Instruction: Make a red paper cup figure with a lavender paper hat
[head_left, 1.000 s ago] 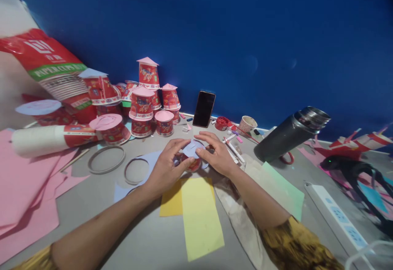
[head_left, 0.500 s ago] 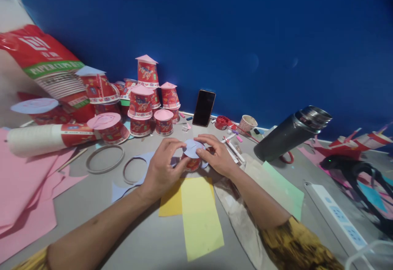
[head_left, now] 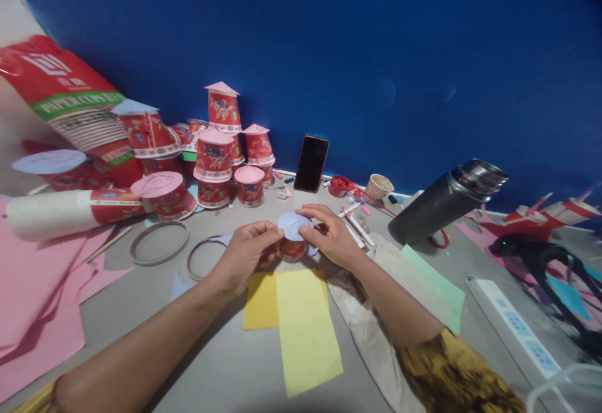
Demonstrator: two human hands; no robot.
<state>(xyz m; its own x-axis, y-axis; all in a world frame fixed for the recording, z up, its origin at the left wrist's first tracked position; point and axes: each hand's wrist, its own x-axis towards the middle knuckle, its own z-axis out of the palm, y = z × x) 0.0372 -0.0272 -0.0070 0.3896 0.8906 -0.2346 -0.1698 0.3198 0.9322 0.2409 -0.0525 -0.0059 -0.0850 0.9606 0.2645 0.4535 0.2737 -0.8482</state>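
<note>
In the middle of the desk an upside-down red paper cup (head_left: 291, 250) wears a pale blue paper disc (head_left: 292, 225) on its top. My left hand (head_left: 249, 250) is closed, thumb and fingers pinched at the disc's left edge. On the other side my right hand (head_left: 333, 237) grips the disc's right edge, index finger behind and thumb in front. Part of the cup's sides is hidden behind my fingers. A yellow paper strip (head_left: 308, 331) lies in front of the cup, over a darker yellow sheet (head_left: 261, 300).
Red cups with pink paper tops (head_left: 214, 156) are stacked at the back left, near a cup bag (head_left: 66, 87). A phone (head_left: 311, 163) leans against the blue wall. Tape rings (head_left: 160, 224) lie left; a dark flask (head_left: 446, 203) and power strip (head_left: 515, 325) are right.
My left fingers have drawn back from the disc's far left edge into a pinch lower down. More of the disc and cup shows. My right hand stays almost where it was.
</note>
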